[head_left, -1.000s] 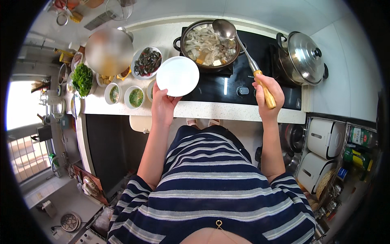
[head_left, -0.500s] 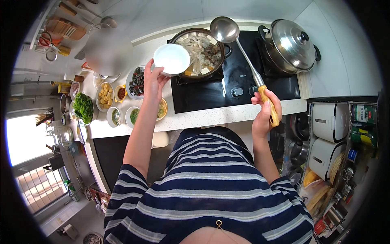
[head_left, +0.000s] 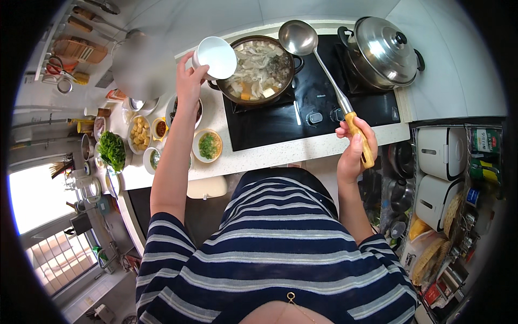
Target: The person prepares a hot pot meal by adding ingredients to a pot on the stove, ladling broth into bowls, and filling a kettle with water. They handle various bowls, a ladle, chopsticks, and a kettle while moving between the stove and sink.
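Gripping a white bowl (head_left: 216, 58) in the left hand (head_left: 191, 78), with the thumb at its rim, tipped with the mouth toward the right. Clasping a steel ladle (head_left: 299, 38) by its wooden handle (head_left: 359, 141) in the right hand (head_left: 356, 147), with the scoop raised at the far side, overlapping in view the right rim of a dark open pot (head_left: 233, 98). Likewise overlapping that pot at its left rim with the bowl; cannot tell if touching.

Judging by the pose, at the stage of handling bowl and ladle together beside the open pot, with neither visibly loaded. Calls, as a judgement, for levelling the bowl near the pot and keeping a steady wrist behind the long ladle.

Showing a bare white inside in the bowl, and bare metal in the scoop. Full in the pot, with pale shreds in broth, a white cube (head_left: 268, 92) and an orange piece (head_left: 245, 96) near the rim. Covered with a lid on the steel pot (head_left: 377, 48) to the right. Set out to the left on the surface (head_left: 218, 116): a small bowl (head_left: 207, 161) of chopped greens, a yellow dish (head_left: 156, 136) of red-brown seasoning, a deep plate (head_left: 139, 152) of yellowish chunks, leafy greens (head_left: 111, 151) farther left.
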Available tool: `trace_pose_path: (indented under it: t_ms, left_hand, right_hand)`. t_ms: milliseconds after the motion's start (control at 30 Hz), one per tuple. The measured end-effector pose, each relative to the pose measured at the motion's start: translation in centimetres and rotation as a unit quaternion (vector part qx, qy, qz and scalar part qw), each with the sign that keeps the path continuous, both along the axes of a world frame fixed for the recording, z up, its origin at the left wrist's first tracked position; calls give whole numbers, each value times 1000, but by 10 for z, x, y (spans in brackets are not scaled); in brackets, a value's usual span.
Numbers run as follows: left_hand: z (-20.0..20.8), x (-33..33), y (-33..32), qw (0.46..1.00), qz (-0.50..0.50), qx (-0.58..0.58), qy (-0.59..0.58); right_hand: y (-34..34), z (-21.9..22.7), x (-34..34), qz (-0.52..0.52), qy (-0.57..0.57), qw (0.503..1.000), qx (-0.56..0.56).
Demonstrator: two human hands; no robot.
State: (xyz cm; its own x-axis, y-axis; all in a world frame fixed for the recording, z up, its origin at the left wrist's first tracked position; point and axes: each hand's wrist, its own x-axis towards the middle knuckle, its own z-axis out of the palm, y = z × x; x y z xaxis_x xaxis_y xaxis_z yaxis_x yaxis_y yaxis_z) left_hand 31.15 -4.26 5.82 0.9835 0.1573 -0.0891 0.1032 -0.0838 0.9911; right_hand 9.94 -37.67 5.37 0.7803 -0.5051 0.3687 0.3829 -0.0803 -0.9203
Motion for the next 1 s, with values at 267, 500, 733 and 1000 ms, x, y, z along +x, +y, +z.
trace_pose_path:
  t_ms: [267, 500, 733, 1000]
  left_hand:
    - [18, 4, -3, 994, -66, 57, -72]
    - [41, -20, -20, 954, -102, 238, -151]
    - [37, -32, -26, 940, -55, 249, -229]
    - [3, -47, -4, 893, 108, -437, -10]
  right_hand:
    - [2, -4, -1, 12, 9, 1000, -4]
    - [2, -7, -3, 24, 17, 1000, -8]
    - [3, -5, -7, 42, 20, 999, -7]
    - [6, 8, -2, 80, -35, 995, -49]
